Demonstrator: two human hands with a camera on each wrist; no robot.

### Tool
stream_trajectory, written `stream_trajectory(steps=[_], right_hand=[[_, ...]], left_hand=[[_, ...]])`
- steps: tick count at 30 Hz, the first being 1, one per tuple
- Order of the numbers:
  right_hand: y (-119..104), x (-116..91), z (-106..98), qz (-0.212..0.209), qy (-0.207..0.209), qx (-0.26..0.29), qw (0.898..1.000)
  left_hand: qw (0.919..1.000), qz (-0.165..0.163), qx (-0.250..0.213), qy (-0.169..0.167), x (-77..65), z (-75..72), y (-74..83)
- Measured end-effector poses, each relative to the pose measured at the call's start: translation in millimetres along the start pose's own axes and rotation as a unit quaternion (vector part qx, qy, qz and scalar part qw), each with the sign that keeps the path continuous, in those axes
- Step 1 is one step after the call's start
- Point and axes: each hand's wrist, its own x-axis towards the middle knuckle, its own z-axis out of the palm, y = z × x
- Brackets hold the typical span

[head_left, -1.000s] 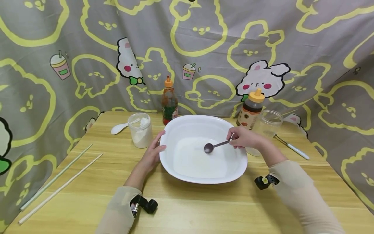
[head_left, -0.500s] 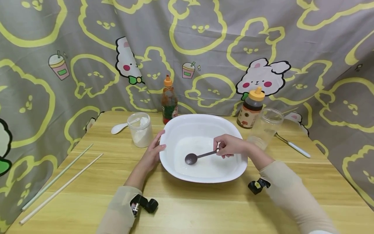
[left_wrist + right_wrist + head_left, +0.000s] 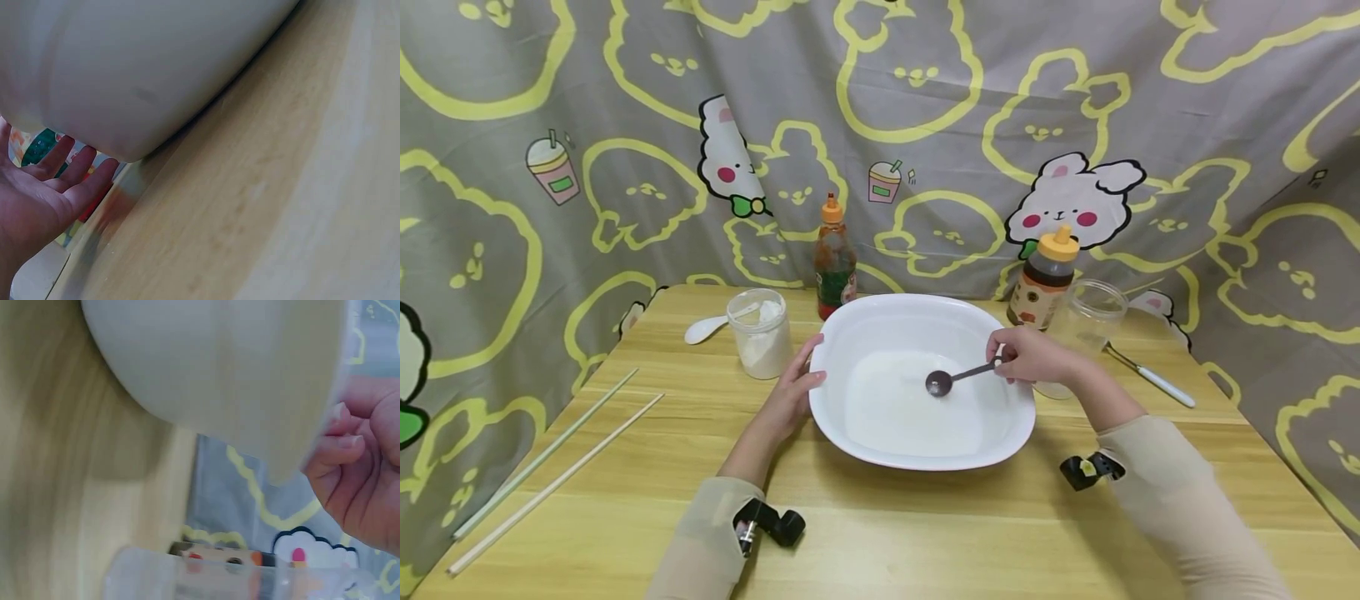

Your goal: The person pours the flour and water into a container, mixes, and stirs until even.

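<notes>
A white oval basin [image 3: 925, 457] stands mid-table in the head view, with a pale layer across its bottom. My left hand [image 3: 790, 392] holds its left rim, thumb at the edge. Under that rim, the left wrist view shows the fingers [image 3: 90, 184] against the outer wall. Inside the basin is a dark brown spoon [image 3: 939, 383] with a round bowl, its handle pinched by my right hand [image 3: 1033, 354] above the right rim. In the right wrist view the basin's wall [image 3: 219, 369] hides the spoon, and the right fingers [image 3: 340, 450] are curled.
Left of the basin are a jar of white powder [image 3: 763, 350] and a white spoon [image 3: 703, 331]. Two long sticks [image 3: 568, 471] lie farther left. A red sauce bottle [image 3: 835, 271], a dark syrup bottle [image 3: 1041, 287], a clear jar [image 3: 1093, 312] and a white-handled utensil [image 3: 1165, 387] stand or lie around it.
The right hand swept the spoon left and toward the front of the basin, then back to the right, close to where it was a second ago. The left hand stays at the rim.
</notes>
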Motion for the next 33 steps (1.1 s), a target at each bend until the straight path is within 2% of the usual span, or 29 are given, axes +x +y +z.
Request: stream_trajectory(steps=[2,5,10,15,19,25,28,33], right_hand=[[0.2,7.5,4.3,0.013,0.014,0.008,1.000],[-2.1,19.3,13.6,0.009,0.009,0.040,0.999],[-7.5,30.7,29.8,-0.033,-0.040,0.081,0.995],[-11.1,24.1,33.6,-0.044,-0.070,0.078,0.994],[-12.7,13.8,26.6,-0.030,-0.057,0.043,0.997],[-8.4,9.0,15.5,0.012,-0.007,0.000,1.000],[-7.2,13.9,16.1,0.023,0.008,0.003,1.000],[-9.4,29.0,27.6,0.005,0.005,0.037,0.999]], left_hand=[[1.0000,-0.003,0.001,0.002,0.1,-0.2,-0.2],[1.0000,-0.003,0.000,0.002,0.2,-0.3,-0.6],[1.0000,0.001,-0.001,-0.001,0.0,-0.5,-2.2],[1.0000,0.004,-0.001,-0.003,0.0,-0.7,-2.6],[1.0000,0.005,0.001,-0.003,0.1,-1.4,-2.2],[0.9999,0.010,0.001,-0.006,0.1,-2.2,-2.0],[0.9999,0.010,0.003,-0.006,0.0,-2.0,-2.2],[1.0000,0.006,0.003,-0.006,0.6,-0.9,-1.3]])
